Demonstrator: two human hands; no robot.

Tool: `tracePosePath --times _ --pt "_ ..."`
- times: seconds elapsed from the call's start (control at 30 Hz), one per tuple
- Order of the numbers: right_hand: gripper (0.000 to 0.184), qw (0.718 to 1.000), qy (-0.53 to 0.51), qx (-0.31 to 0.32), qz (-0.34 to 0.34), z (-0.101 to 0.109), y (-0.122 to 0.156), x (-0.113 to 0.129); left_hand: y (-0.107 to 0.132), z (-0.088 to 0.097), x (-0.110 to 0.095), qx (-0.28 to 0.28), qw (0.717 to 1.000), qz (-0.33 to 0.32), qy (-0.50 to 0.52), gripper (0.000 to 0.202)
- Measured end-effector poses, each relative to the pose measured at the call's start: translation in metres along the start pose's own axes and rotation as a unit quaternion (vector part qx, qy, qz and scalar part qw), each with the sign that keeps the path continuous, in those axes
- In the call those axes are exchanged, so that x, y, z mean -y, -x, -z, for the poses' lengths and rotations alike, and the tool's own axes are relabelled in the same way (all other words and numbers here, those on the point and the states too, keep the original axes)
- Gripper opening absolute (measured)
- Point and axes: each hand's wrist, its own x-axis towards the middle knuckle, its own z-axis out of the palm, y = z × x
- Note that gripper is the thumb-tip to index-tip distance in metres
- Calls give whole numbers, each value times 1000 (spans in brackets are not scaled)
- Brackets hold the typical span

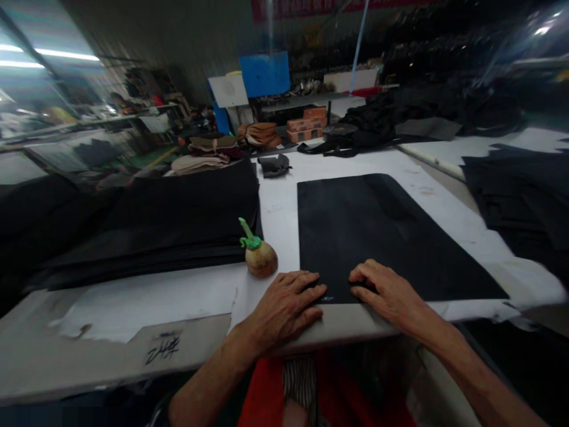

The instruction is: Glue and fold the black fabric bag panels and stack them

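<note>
A piece of black fabric (355, 231) lies flat on the white-covered table in front of me. On its front left corner rests my left hand (291, 302), palm down with fingers spread. Beside a small white mark near the front edge, my right hand (389, 293) touches the fabric; its fingers are bent and the thumb is apart from them. I see nothing held in either hand. Just beyond my left hand stands a round brown onion-like object (261, 261) with a green stalk-like top.
A thick stack of black fabric (178, 219) lies to the left. Farther back are a small dark cloth scrap (274, 166), folded brown cloth (258, 135) and reddish-brown blocks (306, 124). More dark cloth pieces (524, 190) lie at the right. The table's front edge (347, 323) runs close to me.
</note>
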Motion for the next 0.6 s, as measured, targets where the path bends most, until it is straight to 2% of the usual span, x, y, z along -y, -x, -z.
tracePosePath --times 0.1,0.2,0.27,0.33,0.43,0.5,0.6 --pt "15 998 -48 -24 16 -14 6 -25 6 1 -7 -8 1000 -7 -8 41" --pt "19 996 -76 -32 27 -34 1 -53 8 -3 -6 -20 999 -14 -38 48" --pt "21 995 -77 -46 33 -38 -3 -59 9 -5 -3 -26 998 -17 -51 49" --pt "25 996 -63 -43 45 -31 -1 -50 8 -5 -4 -23 998 -16 -51 48" --pt "31 996 -5 -27 81 -15 3 -22 7 -5 -5 -20 999 -5 -44 46" --pt "34 995 53 -15 83 -9 1 -8 6 -5 -2 -23 999 -6 -38 45" --pt "37 992 102 -2 70 -6 0 -1 5 -6 1 -25 999 -16 -25 44"
